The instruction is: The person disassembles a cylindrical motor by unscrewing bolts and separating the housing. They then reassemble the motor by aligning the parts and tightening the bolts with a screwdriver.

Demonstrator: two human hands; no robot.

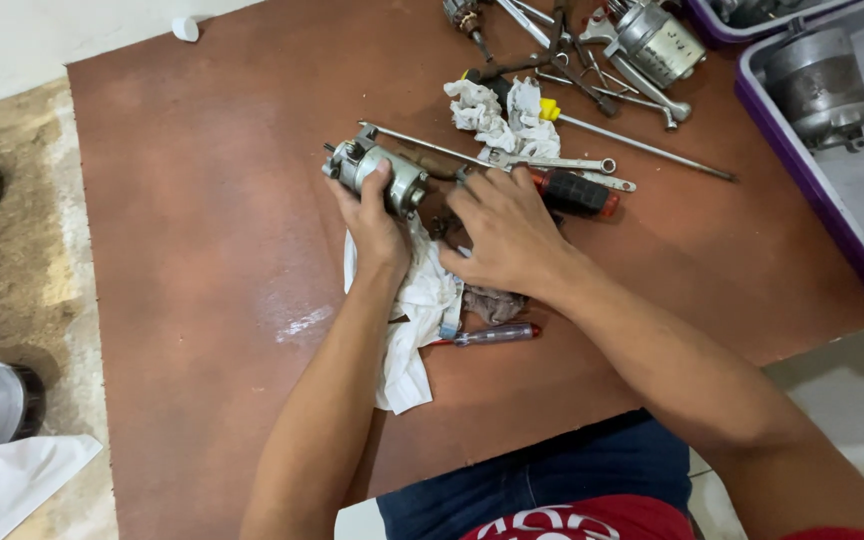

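hands sit close together near the middle of the brown counter [202,300]. my left hand [377,225] is wrapped tight around a small round grey metal motor [377,172], with the thumb on top, holding it just over a crumpled white rag [417,320]. my right hand [502,230] is curled with its fingertips down by the motor's end, but i cannot tell if it pinches something small there. i think the good way is to keep the motor still with the left hand and move only the right fingers, slow and gentle. a black and red screwdriver handle [574,192] lies just behind the right hand, and a silver wrench [552,162] is beside it. a see-through pen-shaped tester [492,335] lies by the rag. tiny bits could roll off, so i would work over the rag.
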